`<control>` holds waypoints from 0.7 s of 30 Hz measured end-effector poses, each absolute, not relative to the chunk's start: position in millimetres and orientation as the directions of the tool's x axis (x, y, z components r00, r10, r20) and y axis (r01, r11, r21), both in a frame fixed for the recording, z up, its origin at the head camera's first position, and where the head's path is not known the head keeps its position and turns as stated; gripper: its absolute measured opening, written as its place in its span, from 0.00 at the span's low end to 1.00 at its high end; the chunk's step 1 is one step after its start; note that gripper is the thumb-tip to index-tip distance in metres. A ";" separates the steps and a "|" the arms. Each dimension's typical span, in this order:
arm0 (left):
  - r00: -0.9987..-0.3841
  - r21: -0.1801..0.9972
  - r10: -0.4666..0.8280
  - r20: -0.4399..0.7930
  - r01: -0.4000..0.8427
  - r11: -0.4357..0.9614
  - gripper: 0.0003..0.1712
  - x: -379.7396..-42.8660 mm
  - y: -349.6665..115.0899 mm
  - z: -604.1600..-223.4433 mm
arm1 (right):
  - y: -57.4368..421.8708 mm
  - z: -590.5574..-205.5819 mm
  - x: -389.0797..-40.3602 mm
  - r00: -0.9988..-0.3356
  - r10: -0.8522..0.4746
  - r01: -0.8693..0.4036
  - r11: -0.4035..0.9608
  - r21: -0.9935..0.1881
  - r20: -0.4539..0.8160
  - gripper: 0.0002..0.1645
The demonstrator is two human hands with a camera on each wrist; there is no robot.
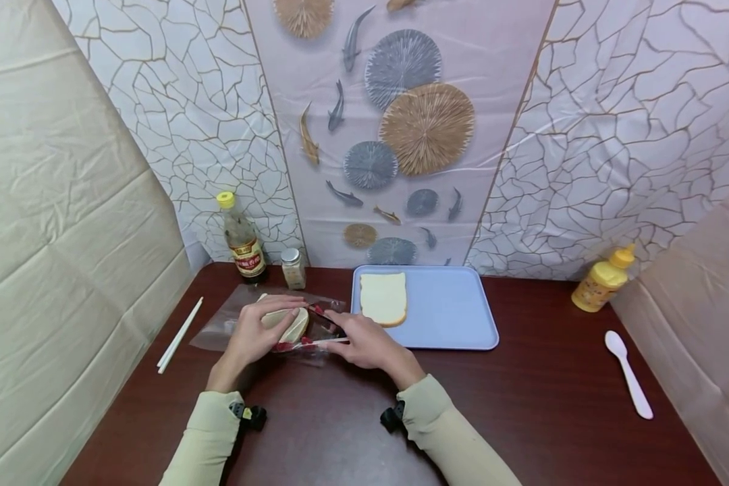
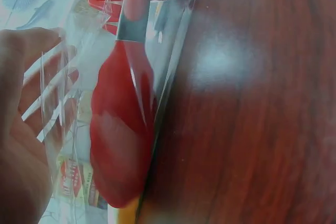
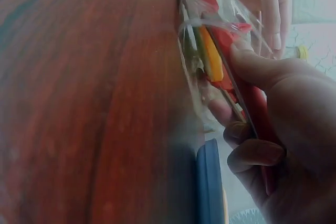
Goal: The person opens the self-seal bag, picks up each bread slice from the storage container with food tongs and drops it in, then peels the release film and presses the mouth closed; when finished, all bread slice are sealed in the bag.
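My right hand (image 1: 370, 341) grips a pair of red-tipped tongs (image 3: 249, 95), fingers and thumb curled round the handles. One broad red tong head (image 2: 123, 129) fills the middle of the left wrist view. Inside or against a clear plastic bag (image 1: 225, 324) is a pale slice of bread (image 1: 295, 326), between the tong heads and my left hand (image 1: 258, 331). That hand lies over the bread, fingers long and thumb spread apart, with clear film across them in the left wrist view. A yellow strip (image 3: 211, 53) shows beside the tongs in the right wrist view.
A blue tray (image 1: 446, 307) with another bread slice (image 1: 383, 297) stands just beyond my right hand. Behind the bag are a sauce bottle (image 1: 246, 246) and a small jar (image 1: 293, 268). Chopsticks (image 1: 180, 335) lie left; a yellow squeeze bottle (image 1: 603, 282) and white spoon (image 1: 628, 374) are right.
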State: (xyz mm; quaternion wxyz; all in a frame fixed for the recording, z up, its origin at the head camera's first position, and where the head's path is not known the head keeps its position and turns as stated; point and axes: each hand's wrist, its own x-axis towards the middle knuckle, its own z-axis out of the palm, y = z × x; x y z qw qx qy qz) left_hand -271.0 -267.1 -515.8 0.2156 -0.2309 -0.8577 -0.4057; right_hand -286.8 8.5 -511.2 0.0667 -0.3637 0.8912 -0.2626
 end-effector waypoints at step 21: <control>-0.805 0.571 0.332 0.492 0.586 0.574 0.12 -268.1 -264.2 -506.6 | 3.5 -515.3 -285.9 -0.710 -0.685 -0.629 0.510 -0.587 0.166 0.44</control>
